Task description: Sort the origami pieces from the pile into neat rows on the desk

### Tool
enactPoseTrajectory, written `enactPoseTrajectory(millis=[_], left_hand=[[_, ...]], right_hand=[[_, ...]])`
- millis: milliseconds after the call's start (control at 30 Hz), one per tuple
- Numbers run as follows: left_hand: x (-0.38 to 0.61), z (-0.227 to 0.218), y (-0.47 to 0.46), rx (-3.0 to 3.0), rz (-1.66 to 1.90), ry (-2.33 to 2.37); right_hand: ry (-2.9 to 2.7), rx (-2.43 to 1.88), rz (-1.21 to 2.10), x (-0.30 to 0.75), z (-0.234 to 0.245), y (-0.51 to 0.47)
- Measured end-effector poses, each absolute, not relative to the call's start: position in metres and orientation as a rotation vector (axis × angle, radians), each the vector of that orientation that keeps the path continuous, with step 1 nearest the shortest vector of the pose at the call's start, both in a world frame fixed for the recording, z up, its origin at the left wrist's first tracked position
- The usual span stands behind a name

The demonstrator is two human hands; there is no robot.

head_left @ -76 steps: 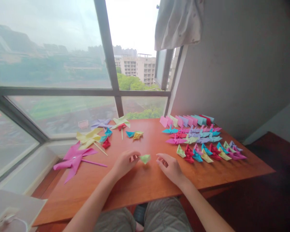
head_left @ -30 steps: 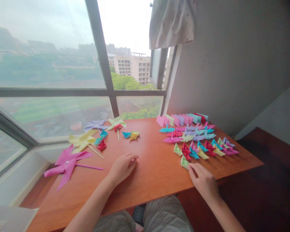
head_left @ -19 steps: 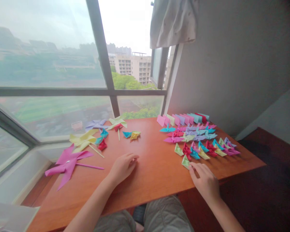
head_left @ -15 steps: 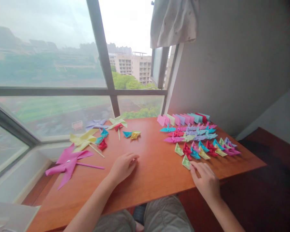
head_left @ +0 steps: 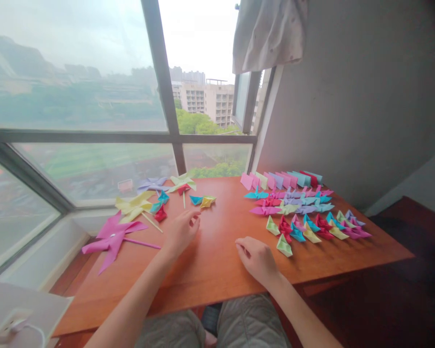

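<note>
My left hand (head_left: 183,232) hovers over the table's middle-left, fingers loosely bent with a gap between them and nothing held. Just beyond its fingertips are a yellow paper boat (head_left: 208,202) and a blue paper boat (head_left: 195,200). My right hand (head_left: 257,258) is at the middle of the table with its fingers curled together, and no object shows in them. To its right stands a light green paper boat (head_left: 284,246), apart from the hand. Behind that are rows of folded paper boats, including another green boat (head_left: 272,225) and a red boat (head_left: 285,227).
Pinwheels lie at left, among them a magenta pinwheel (head_left: 112,237) and a yellow pinwheel (head_left: 133,207). A red boat (head_left: 161,213) sits beside them. Paper cranes (head_left: 264,210) and folded paper pieces (head_left: 281,180) line the back right of the wooden table (head_left: 217,285). Windows border the table.
My right hand has let go of the light green boat and moved left, away from it. My left hand has shifted forward, closer to the yellow and blue boats. The view has turned slightly.
</note>
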State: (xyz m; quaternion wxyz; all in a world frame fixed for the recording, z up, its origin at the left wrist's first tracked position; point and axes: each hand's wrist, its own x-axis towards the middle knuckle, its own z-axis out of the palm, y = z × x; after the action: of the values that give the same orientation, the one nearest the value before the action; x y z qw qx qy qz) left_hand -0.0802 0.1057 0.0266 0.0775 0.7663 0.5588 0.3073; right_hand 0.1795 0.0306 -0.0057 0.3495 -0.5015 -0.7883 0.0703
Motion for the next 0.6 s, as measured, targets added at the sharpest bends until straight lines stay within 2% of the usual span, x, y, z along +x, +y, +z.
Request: enactPoseTrajectory(millis=[300,600], left_hand=[[-0.073,0.022,0.148,2.361,0.803,1.863],[-0.074,0.013,0.157,2.466,0.703,1.833]], right_hand=[[-2.019,-1.307,0.225,0.177,-0.011,0.040],[-2.068,-1.355,0.173,0.172,-0.008,0.040]])
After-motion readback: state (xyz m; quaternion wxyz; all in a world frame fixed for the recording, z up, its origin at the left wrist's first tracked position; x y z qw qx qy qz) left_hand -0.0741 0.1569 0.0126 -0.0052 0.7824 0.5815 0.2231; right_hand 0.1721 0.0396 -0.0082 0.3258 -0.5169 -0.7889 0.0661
